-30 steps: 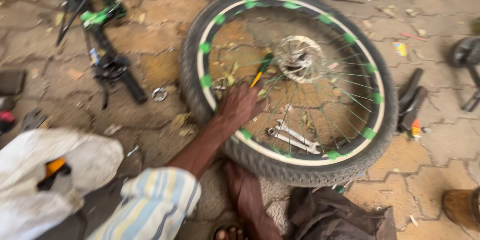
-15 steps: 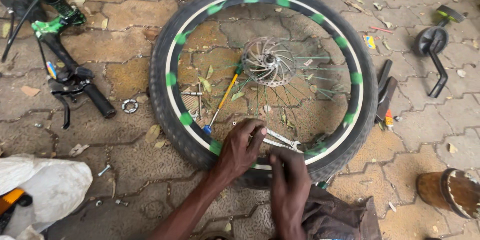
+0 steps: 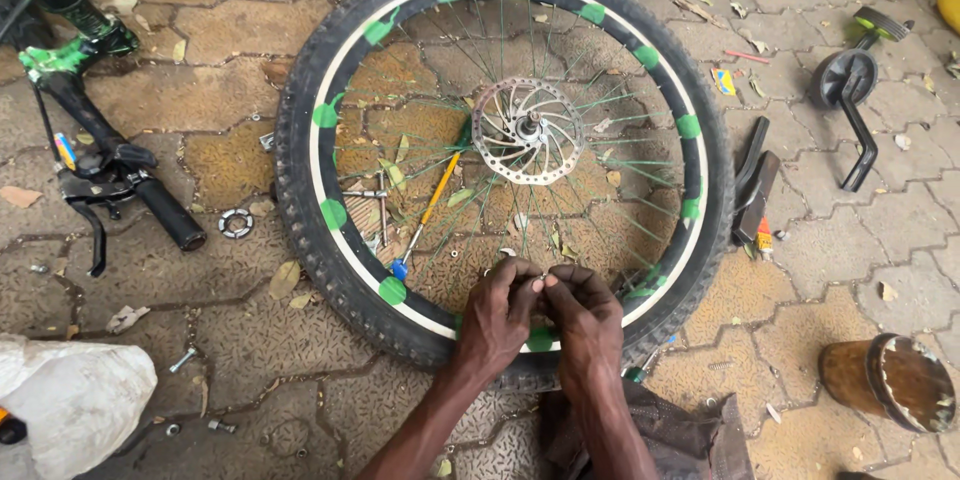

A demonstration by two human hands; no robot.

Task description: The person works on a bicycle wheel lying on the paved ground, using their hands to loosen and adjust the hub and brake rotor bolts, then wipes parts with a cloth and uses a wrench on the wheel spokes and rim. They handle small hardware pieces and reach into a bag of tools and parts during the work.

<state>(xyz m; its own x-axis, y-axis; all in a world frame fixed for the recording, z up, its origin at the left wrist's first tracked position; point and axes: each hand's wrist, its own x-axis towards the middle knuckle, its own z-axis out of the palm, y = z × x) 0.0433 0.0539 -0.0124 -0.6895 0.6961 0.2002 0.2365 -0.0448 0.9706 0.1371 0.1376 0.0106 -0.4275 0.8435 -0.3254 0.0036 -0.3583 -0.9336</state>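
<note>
— What are the fingers doing?

— Both hands have come together at the near rim. The left hand [image 3: 497, 312] and right hand [image 3: 585, 320] pinch one tiny part between their fingertips; I can't tell what it is.

— A second ago?

— Only the left reached among the spokes. Now it's fine fingerwork.

— And the wheel [image 3: 505, 155]?

— Flat on the paving, screwdriver [image 3: 428, 216] lying untouched among its spokes, handlebar [image 3: 105, 175] well left.

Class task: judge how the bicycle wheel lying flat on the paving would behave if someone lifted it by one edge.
The bicycle wheel would probably stay stiff, since its spokes look taut. Its knobby tyre likely grips rather than slips. Stood upright, it would tend to roll.
</note>
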